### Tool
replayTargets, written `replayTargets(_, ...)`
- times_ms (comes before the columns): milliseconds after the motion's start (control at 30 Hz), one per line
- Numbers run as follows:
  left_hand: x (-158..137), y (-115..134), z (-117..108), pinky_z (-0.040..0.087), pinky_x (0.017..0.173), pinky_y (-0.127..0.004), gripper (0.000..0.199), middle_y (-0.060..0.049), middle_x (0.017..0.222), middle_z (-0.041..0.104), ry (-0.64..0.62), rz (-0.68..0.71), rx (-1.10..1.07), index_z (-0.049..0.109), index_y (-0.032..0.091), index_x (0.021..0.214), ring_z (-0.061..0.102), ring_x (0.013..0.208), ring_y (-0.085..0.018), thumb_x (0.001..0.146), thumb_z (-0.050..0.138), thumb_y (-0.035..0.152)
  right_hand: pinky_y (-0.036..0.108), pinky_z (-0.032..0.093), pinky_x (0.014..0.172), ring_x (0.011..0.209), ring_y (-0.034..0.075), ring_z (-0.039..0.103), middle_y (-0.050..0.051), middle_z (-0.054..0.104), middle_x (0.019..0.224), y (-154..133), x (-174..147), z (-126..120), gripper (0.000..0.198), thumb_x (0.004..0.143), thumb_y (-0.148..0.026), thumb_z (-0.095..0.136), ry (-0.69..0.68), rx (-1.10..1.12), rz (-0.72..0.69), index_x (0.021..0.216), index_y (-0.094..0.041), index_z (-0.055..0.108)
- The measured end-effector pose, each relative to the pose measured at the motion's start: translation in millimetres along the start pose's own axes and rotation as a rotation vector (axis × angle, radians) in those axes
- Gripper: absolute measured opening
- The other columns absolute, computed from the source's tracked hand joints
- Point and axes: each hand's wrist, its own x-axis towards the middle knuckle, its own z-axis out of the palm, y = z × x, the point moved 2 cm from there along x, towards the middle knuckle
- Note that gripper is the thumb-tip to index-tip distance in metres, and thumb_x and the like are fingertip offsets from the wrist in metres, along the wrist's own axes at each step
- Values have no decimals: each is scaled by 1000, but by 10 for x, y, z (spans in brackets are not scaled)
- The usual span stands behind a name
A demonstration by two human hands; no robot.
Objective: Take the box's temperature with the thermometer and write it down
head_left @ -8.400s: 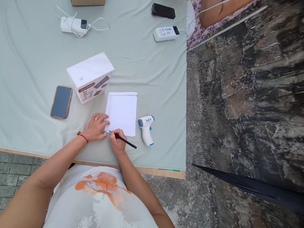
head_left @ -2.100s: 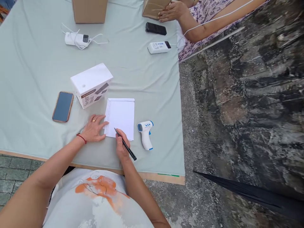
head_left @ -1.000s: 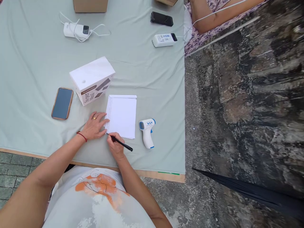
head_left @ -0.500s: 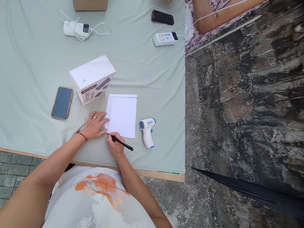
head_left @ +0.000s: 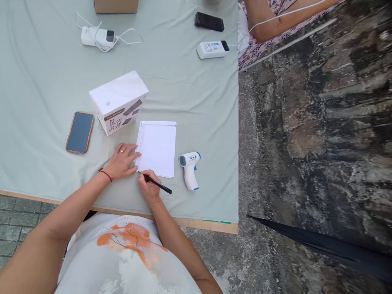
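A white notepad lies on the cloth, with small writing along its left edge. My left hand rests flat with fingers spread, its fingertips on the pad's left edge. In my right hand is a black pen, its tip at the pad's lower left corner. To the right of the pad lies a white and blue infrared thermometer. Beyond my left hand stands a white box with printed lettering, and a smartphone in a brown-edged case lies left of it.
A pale green cloth covers the table. Farther back are a white device with a coiled cable, a black device, a white power bank and a cardboard box. Another person's arm shows at top right.
Both hands and the pen stay practically where they were. The view has shifted very slightly, and a dark rounded shape now shows at the top edge.
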Motion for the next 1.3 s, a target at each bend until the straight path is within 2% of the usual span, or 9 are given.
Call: replayTargets(1300, 17, 6, -19, 27, 115, -53, 42, -15, 140, 50, -27, -19, -17, 59, 18, 124, 46, 129, -29, 86, 58, 34, 25, 41, 56, 56, 12, 47, -3, 54, 62, 11, -5, -18, 11, 79, -25, 50, 25, -31, 24, 74, -20, 57)
